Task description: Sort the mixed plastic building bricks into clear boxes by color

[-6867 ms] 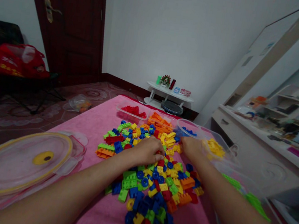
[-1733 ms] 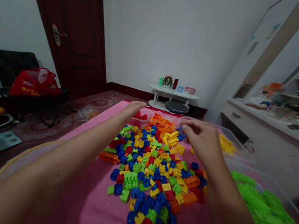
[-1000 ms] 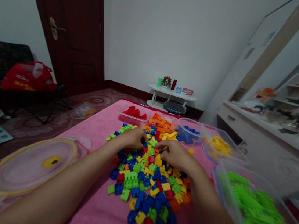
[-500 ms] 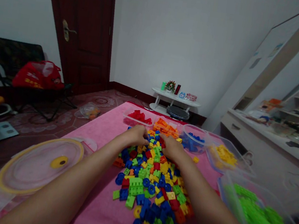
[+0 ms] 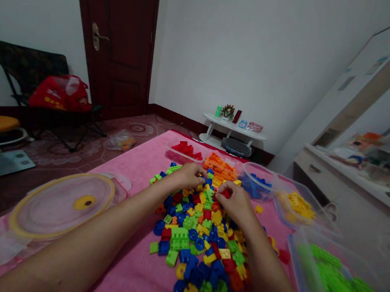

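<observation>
A heap of colourful toy building bricks (image 5: 202, 224) spreads over the pink cloth (image 5: 127, 267), with wheels among the pieces. At the heap's far end, my left hand (image 5: 190, 176) is closed, fingers curled down over the bricks. Blue shows by its fingertips, but whether a piece is gripped I cannot make out. Just to its right, my right hand (image 5: 235, 199) is pinched around a red toy brick (image 5: 225, 192), partly covered by the fingers.
Behind the heap stand clear boxes of red bricks (image 5: 187, 150), orange bricks (image 5: 223, 167) and blue bricks (image 5: 257, 183). Boxes of yellow bricks (image 5: 297, 204) and green bricks (image 5: 352, 289) line the right side. A round yellow-rimmed lid (image 5: 52, 203) lies at left.
My right hand has lifted slightly and moved right, away from my left hand, with the red toy brick in its fingers. The left hand has shifted slightly right. The whole view has tilted slightly.
</observation>
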The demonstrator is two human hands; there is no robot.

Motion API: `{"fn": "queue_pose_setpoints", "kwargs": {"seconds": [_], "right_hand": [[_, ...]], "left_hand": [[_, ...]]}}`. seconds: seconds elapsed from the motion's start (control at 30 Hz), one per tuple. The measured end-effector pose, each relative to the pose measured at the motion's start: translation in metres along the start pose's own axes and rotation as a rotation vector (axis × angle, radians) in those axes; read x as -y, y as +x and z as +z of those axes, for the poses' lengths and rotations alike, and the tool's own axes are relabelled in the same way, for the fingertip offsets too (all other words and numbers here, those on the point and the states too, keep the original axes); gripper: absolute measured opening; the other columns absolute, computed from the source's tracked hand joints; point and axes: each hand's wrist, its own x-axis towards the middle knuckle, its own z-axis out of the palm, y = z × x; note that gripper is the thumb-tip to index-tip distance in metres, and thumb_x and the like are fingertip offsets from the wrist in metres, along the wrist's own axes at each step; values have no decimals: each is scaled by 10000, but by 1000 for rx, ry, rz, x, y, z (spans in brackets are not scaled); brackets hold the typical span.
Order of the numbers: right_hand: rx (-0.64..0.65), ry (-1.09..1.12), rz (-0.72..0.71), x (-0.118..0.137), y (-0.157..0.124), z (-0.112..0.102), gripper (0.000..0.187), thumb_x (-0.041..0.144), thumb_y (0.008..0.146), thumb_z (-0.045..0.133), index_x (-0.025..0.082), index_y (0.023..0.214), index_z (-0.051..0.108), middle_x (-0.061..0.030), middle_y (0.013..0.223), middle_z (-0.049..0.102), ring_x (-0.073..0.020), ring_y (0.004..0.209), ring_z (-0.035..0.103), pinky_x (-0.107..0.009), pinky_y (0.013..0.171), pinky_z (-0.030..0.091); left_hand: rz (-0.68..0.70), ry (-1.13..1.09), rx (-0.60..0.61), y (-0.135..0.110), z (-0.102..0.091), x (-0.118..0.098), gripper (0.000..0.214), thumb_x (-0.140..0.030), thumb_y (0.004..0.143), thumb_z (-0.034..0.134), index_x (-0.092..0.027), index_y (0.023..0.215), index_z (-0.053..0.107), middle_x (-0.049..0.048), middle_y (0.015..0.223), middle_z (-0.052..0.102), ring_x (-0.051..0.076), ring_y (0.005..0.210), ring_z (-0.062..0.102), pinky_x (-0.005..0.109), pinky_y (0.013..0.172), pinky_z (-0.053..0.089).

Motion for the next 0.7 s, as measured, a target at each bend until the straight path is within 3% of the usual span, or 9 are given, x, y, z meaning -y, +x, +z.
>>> {"fn": "queue_pose_setpoints", "kwargs": {"seconds": [0.07,0.17,0.3,0.4,0.53,0.7], "right_hand": [[-65,18,48,-2,-1,-2,126,273,664,558,180,739,598,-7,689,628,-155,650,569,-239,594,398],[-130,110,111,-9,-1,-4,289,289,696,512,170,933,628,11,628,597,-151,579,552,-242,546,396],[-3,240,103,-19,-2,1,392,246,769,411,178,1089,627,27,574,581,-138,497,541,-250,535,426],[37,112,20,-23,1,11,306,217,746,505,190,1006,666,-15,767,663,-161,708,607,-269,675,457],[94,-119,6,-22,3,20,284,202,752,569,185,1017,671,-78,1026,652,-203,996,572,-284,861,401],[98,-225,47,-18,-1,22,288,181,793,533,162,1069,614,-120,1084,603,-209,1039,540,-276,855,372]], "left_hand": [[-8,-36,37,-1,2,-1,322,-203,711,544,-179,993,698,31,692,661,149,536,580,216,466,421],[70,103,59,-1,0,-2,325,-208,676,575,-182,972,707,26,720,661,147,572,577,214,492,406],[126,348,152,-4,-6,-3,299,-215,636,614,-202,913,727,13,743,674,144,617,570,214,526,376],[116,443,213,-8,-6,-6,341,-299,611,681,-212,938,723,18,774,680,146,620,557,219,523,359],[111,468,206,-13,-4,-12,358,-333,555,752,-218,893,727,13,745,663,141,608,534,221,526,344],[101,459,184,-13,-3,-11,267,-344,539,773,-203,759,720,2,616,622,138,538,500,233,508,335]]}}
